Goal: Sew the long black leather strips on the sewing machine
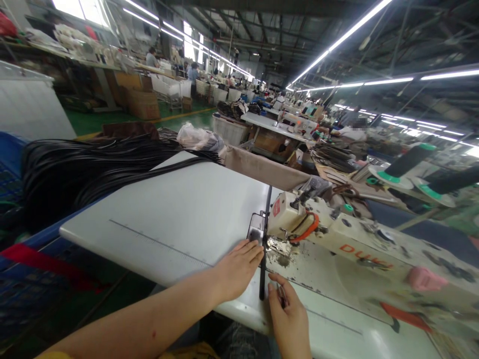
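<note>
A narrow black strap (263,281) runs front to back across the white table, passing beside the needle area of a sewing machine (337,239). My left hand (239,264) lies flat with fingers stretched forward, its fingertips at the strap's left edge by a small metal plate (256,223). To the right of the strap's near end is my right hand (290,314), thumb and fingers curled in. Something small and dark shows inside its curled fingers, too hidden to name. The presser area (279,245) sits just right of the strap.
A bundle of black straps (101,164) hangs over the table's left end above a blue crate (48,239). A printed ruler line (160,243) marks the tabletop (179,199). Thread cones (406,164) stand at right. Beyond the table is a fabric-lined bin (262,164).
</note>
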`<state>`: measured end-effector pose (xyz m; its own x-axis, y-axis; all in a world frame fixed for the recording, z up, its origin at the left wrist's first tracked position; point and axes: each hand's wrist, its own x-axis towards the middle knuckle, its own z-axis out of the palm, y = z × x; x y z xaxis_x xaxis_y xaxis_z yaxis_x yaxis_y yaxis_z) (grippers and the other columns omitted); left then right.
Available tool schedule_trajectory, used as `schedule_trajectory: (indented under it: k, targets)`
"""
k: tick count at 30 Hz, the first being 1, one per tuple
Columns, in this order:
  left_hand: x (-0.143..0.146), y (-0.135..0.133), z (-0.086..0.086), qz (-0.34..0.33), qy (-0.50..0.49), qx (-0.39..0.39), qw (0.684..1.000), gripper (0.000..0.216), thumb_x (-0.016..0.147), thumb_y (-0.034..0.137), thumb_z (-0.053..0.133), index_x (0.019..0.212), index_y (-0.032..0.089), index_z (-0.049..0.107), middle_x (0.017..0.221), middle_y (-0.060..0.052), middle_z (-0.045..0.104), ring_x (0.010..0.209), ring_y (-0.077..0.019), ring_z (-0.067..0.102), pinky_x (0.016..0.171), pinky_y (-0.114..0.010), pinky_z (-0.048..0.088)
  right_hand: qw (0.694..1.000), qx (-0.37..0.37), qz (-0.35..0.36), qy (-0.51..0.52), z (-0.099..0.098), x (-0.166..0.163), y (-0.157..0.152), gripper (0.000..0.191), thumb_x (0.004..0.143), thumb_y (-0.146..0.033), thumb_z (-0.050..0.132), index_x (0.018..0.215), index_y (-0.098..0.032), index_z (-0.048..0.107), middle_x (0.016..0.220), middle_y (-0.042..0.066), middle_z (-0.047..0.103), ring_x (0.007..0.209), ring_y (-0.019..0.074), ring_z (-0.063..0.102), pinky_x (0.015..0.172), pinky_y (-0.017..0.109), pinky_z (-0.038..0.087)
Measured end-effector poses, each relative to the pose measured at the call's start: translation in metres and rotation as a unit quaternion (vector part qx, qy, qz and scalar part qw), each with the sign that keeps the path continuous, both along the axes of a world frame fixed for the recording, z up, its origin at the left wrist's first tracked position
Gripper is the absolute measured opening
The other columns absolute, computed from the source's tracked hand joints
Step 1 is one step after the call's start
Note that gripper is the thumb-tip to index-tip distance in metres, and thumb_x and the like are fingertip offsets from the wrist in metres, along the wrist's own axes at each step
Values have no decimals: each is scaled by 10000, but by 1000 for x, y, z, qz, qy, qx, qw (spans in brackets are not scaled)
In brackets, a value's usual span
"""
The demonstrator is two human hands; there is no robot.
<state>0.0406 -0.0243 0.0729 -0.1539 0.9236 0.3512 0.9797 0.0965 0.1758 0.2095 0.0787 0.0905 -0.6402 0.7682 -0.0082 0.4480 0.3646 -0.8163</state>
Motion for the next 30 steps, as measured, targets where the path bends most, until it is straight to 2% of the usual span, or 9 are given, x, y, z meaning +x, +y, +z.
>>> schedule_trajectory:
  k: [10,19,24,30]
  targets:
    - [-1,0,-4,-7,-12,8,1000,471,1022,206,410,1473,132,527,1557,-105,534,1474,-209,448,1272,-339,190,1000,-3,7,20,3,-2,-3,469,860,-590,572,981,-173,748,808,59,725,656,200,592,690,295,516]
    - [0,2,-10,1,32,-2,999,531,987,142,387,1511,106,470,1607,-109,469,1521,-237,374,1279,-380,145,1000,-1,3,18,-2,2,-2,474,882,-586,562,1009,-171,752,795,47,710,648,197,569,718,303,514]
    - [-2,7,-14,3,9,-2,1000,562,964,122,395,1522,131,458,1610,-110,465,1531,-228,358,1274,-398,167,1000,-1,4,21,0,1,-4,466,893,-580,560,1006,-171,752,830,60,728,660,201,582,727,303,519]
    - [-12,17,-13,7,-23,-15,1000,546,968,139,429,1512,174,470,1600,-91,482,1539,-266,341,1268,-460,194,1000,13,13,22,1,2,-4,425,908,-561,555,967,-187,749,788,42,721,640,196,591,681,290,513]
